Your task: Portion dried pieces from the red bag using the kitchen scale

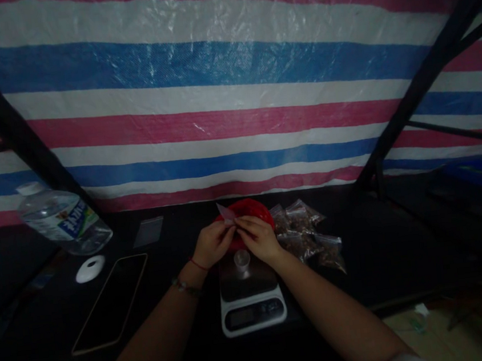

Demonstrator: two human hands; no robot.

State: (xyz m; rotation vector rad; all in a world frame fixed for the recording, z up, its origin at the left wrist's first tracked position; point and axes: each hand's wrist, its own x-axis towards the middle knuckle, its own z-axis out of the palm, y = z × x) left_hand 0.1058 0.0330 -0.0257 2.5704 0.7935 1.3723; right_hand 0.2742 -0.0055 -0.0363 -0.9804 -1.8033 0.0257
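Note:
My left hand [213,242] and my right hand [259,237] meet at the middle of the table, both closed with fingertips pinching a small clear plastic bag [226,213]. Behind them is a red bowl-like container [250,207], mostly covered by the hands; its contents cannot be made out. Just below the hands, a small clear cup [242,260] stands on the metal plate of a white digital scale [253,294]. To the right of my right hand lie several filled zip bags [299,220] with brownish contents.
At the left stand a large water bottle [66,219], a white oval object [90,268] and a phone [111,303] lying flat. A flat zip bag [149,231] lies behind the phone. Dark slanted posts [412,88] and a striped sheet [215,97] bound the back.

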